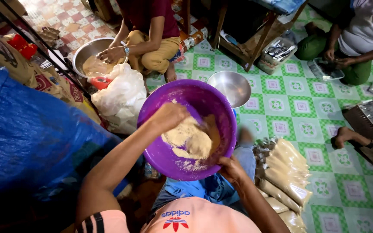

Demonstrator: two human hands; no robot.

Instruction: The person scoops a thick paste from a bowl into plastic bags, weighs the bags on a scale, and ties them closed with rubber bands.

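So the big purple bowl (160, 151) is sitting on the person's lap, tipped a bit toward them, which makes sense since they're on the floor (298, 116) with no desk around and the knees are the only support. The right hand (232, 169) is clamped on the near rim, fingers curled over the edge, and I'd guess that's what keeps the bowl from sliding off the blue trousers (212, 187) while the other hand works inside. The left hand (170, 115) is down in the bowl, fingers bunched and pressed into the tan powder (191, 140); whether it's actually pinching a handful or just pushing it around I can't tell, since the back of the hand covers the fingertips. The powder is heaped toward the near and right side of the bowl, with a dusting up the far wall, so it seems to collect where the tilt sends it. Just to the right of the knee there's a stack of long clear bags (286, 172) already filled with the same-looking stuff, lying flat on the green patterned tiles within easy reach. An empty steel bowl (234, 86) sits just beyond the purple one. Across the way another person squats with a hand (111, 54) in a second steel basin (87, 49) holding a similar mix, with a white plastic sack (119, 97) beside it. A third person (355, 34) sits at top right with a small tray (324, 69).
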